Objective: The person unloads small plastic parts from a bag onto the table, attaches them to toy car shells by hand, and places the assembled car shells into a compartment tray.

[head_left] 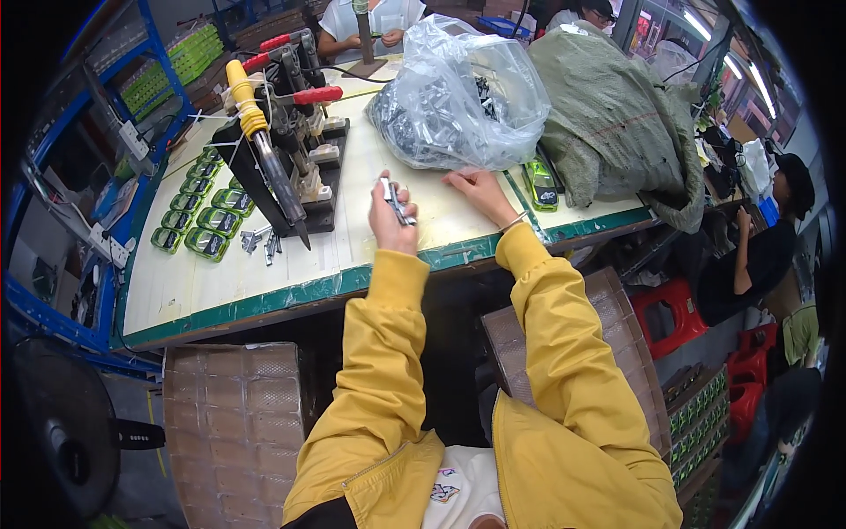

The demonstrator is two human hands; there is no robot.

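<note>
My left hand is closed around small silver metal pieces, which stick out between the fingers above the work table. Just to its right, my right hand has its fingertips drawn together beside the lower edge of a clear plastic bag. Whatever those fingers may pinch is too small to make out. Many similar silver pieces fill the bag. A few loose metal pieces lie on the table by the clamp fixture.
Red-handled toggle clamps and a yellow-handled pointed tool stand at the left. Several green toy-car-shaped cases lie beyond them; another case is at the right. A green woven sack sits behind it. A co-worker sits across.
</note>
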